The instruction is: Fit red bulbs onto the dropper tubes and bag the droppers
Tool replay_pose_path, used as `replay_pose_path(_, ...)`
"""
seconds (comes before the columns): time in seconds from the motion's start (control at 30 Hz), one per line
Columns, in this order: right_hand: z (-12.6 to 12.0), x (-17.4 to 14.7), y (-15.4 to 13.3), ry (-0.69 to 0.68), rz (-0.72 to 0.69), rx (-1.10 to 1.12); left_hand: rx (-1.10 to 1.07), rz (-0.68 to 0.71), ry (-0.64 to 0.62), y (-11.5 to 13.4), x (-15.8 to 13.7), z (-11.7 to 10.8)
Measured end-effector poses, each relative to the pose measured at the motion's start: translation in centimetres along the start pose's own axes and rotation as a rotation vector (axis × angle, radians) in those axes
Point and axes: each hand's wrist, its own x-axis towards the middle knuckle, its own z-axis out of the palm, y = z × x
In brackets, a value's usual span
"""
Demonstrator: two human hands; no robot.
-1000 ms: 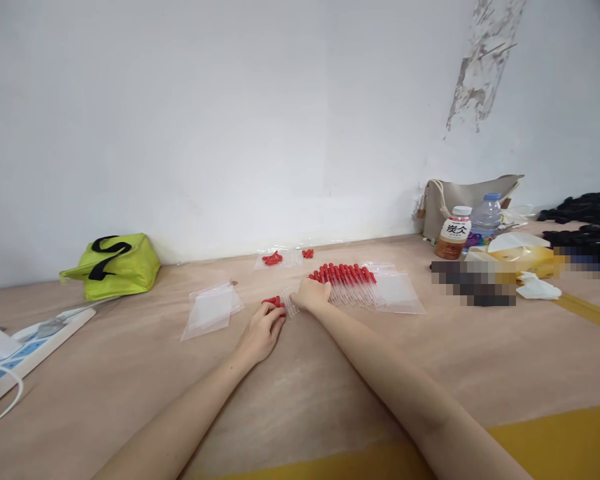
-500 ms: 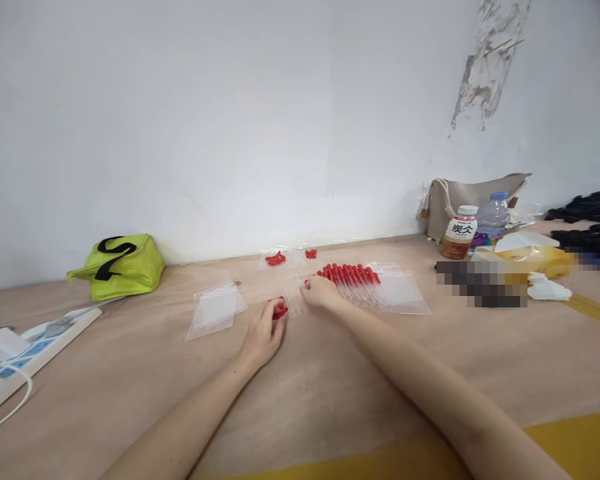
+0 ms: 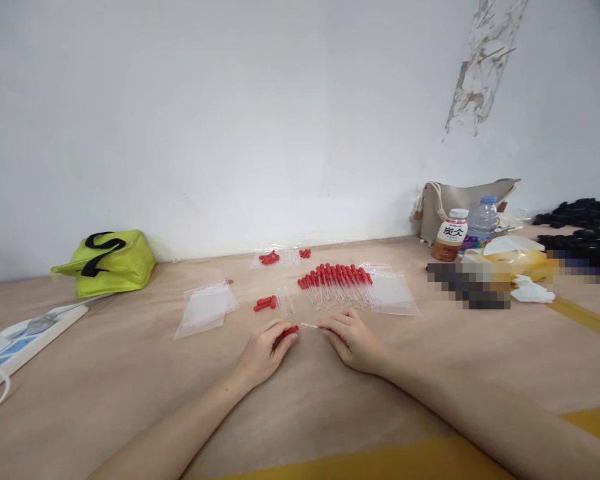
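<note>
Both hands work over the brown-covered table (image 3: 280,413), well forward of its back edge at the wall; its left and right edges fall outside the view. The left hand (image 3: 267,350) is nearly closed, with a small red rubber-like bulb (image 3: 292,330) pinched between thumb and fingers, one end exposed toward the right. The right hand (image 3: 355,343) is partly curled, thumb and fingertips together on a slim clear tube (image 3: 310,326) that points left at the bulb. Bulb and tube are apart, with a narrow gap between.

Just behind the hands, toward the back edge, lie loose red bulbs (image 3: 265,303) and, beside them, loose clear tubes (image 3: 284,301). Further right is a slanting row of red-topped clear droppers (image 3: 341,277), next to flat transparent plastic bags (image 3: 400,297). Other clear bags (image 3: 207,308) lie left of the loose bulbs. Nearest the back edge is a clear sheet or bag (image 3: 291,259) with more red pieces on or in it; which cannot be told.

Assessment: the step in hand appears to be fitting tube to bulb. The next move calls for aligning the two ends, then a straight, gentle push without bending the tube.
</note>
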Motion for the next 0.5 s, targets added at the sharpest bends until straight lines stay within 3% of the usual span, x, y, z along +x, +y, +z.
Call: replay_pose_path(0.5, 0.49, 0.16, -0.52, -0.021, 0.016, 0.056, -0.124, -0.03, 0.039, -0.02, -0.09, 0.55)
